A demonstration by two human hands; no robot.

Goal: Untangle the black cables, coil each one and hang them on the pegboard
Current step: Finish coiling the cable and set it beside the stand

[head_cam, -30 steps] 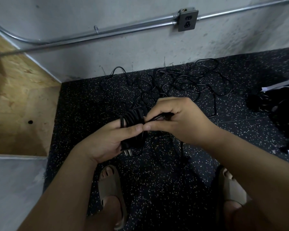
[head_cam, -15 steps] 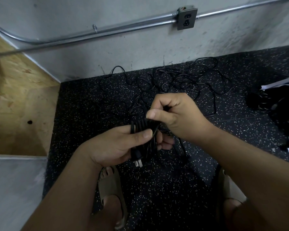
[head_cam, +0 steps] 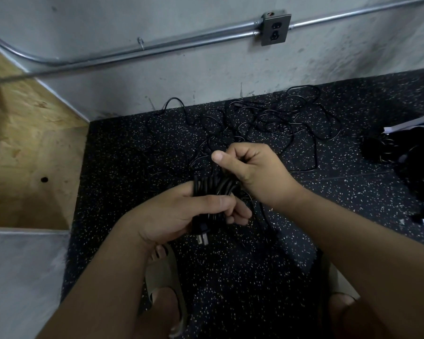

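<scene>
Right hand [head_cam: 252, 172], now raised clear of the left thumb, pinches the free run of the coil [head_cam: 213, 187] in curled fingers. Left hand [head_cam: 181, 216] wraps the coil, plug [head_cam: 202, 237] hanging below. Tangled cables [head_cam: 267, 121] lie on the floor [head_cam: 132, 155] beyond.

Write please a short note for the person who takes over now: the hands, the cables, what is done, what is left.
Left hand: grips a part-wound coil; its plug hangs below the palm.
Right hand: fist closed on the cable just above the coil.
Tangle: loose on the floor by the wall, not sorted.
Dark pile at the right: too dark to tell what it is.
Done: several loops of one coil.
Left: finish this coil, free and coil the tangle, hang all. The pegboard is not in view.
</scene>
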